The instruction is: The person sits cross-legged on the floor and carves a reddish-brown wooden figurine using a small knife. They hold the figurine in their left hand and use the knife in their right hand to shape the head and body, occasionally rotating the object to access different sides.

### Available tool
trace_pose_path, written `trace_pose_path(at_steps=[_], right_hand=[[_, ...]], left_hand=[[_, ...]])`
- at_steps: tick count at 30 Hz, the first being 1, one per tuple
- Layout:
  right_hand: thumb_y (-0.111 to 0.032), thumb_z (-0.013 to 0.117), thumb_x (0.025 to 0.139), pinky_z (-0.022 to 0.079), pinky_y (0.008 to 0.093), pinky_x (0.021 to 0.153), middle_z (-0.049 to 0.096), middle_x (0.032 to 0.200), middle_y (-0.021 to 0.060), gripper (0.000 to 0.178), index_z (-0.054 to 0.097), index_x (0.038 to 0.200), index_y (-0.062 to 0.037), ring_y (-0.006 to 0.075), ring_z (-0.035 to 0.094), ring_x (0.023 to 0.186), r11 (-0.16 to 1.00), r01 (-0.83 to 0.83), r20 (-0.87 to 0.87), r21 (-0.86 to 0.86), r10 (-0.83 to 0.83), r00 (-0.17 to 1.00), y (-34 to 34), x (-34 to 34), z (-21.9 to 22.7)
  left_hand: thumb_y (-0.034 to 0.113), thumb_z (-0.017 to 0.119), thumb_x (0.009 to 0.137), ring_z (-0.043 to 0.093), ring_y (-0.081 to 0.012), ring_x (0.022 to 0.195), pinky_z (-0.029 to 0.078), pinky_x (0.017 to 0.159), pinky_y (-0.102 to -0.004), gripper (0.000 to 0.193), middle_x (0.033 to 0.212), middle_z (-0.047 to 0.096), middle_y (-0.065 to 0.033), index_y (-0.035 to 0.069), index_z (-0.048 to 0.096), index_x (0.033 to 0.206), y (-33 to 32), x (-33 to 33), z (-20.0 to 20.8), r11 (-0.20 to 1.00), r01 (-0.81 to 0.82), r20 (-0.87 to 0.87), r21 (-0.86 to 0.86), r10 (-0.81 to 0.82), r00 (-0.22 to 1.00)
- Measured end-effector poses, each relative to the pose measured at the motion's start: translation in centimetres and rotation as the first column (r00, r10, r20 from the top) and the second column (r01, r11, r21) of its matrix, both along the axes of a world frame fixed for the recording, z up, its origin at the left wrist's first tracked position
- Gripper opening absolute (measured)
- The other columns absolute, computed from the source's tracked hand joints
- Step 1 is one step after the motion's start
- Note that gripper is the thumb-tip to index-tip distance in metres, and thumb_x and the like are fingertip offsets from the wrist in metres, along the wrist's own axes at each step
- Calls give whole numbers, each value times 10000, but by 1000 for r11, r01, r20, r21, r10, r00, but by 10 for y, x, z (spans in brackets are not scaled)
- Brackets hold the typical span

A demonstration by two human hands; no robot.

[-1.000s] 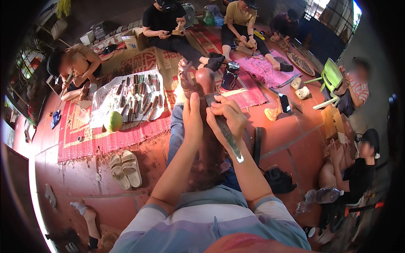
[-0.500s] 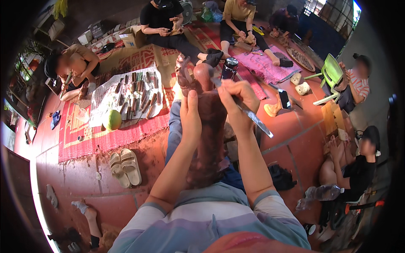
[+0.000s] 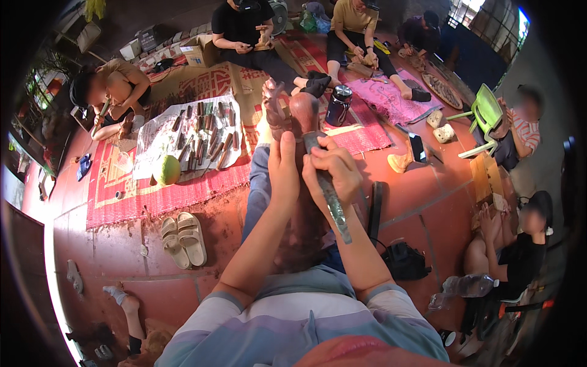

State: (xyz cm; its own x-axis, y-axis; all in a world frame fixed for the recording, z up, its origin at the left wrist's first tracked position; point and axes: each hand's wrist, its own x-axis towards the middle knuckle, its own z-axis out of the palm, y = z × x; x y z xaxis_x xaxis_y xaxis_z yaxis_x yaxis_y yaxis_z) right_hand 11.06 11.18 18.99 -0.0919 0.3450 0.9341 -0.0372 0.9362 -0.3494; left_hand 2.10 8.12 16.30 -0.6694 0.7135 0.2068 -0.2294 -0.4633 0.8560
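A dark reddish-brown wooden carving (image 3: 304,111) with a rounded head stands upright between my legs, its top pointing away from me. My left hand (image 3: 285,177) is closed round its left side, thumb lying along the wood; its other fingers are mostly hidden. In my right hand (image 3: 335,168) is a flat grey metal carving blade (image 3: 334,208), gripped along its shaft. Its upper end lies close against the carving just below the rounded head, and the lower end slants down over my right wrist. Whether the edge touches the wood I cannot tell.
Many carving tools (image 3: 205,131) lie on a paper sheet on the red mat (image 3: 183,205), beside a green round fruit (image 3: 167,170). A dark flask (image 3: 338,105) stands ahead. Sandals (image 3: 184,240), a phone (image 3: 417,148) and a black bag (image 3: 405,262) are on the floor. Several people sit around.
My right hand has come down and left, closer to the carving, and the blade has turned steeper. My left hand stays on the carving. The whole view has shifted slightly.
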Motion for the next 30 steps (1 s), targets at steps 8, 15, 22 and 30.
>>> trace_pose_path(at_steps=[8, 15, 22, 30], right_hand=[[54, 734, 685, 539, 364, 810, 637, 800, 135, 159, 592, 739, 7, 278, 661, 853, 998, 23, -19, 56, -22, 1000, 1, -6, 2], [70, 740, 659, 540, 358, 791, 605, 771, 114, 176, 592, 727, 5, 272, 659, 846, 998, 39, -13, 55, -38, 999, 11, -17, 28], [72, 718, 685, 532, 336, 752, 611, 773, 123, 156, 578, 721, 14, 266, 653, 828, 997, 82, 94, 13, -83, 992, 1, -4, 24], [76, 713, 679, 525, 327, 731, 583, 752, 100, 154, 587, 735, 6, 259, 653, 805, 993, 117, 168, -5, -115, 979, -5, -14, 12]], left_hand=[[341, 464, 980, 566, -98, 884, 466, 785, -238, 348, 1011, 592, -52, 22, 521, 1104, -5, 6, 5, 999, -18, 22, 50, 17, 1000], [372, 418, 996, 528, -89, 894, 448, 776, -234, 352, 981, 560, -34, 39, 529, 1029, 0, 5, 10, 994, -24, 21, 104, 22, 1000], [372, 433, 993, 511, -71, 824, 428, 729, -216, 341, 918, 553, -12, 44, 525, 969, -2, 3, 13, 999, -33, 28, 30, 32, 999], [365, 430, 995, 506, -54, 778, 426, 674, -203, 319, 869, 539, 1, 61, 518, 953, 4, -3, 0, 997, -11, 107, 83, 2, 994]])
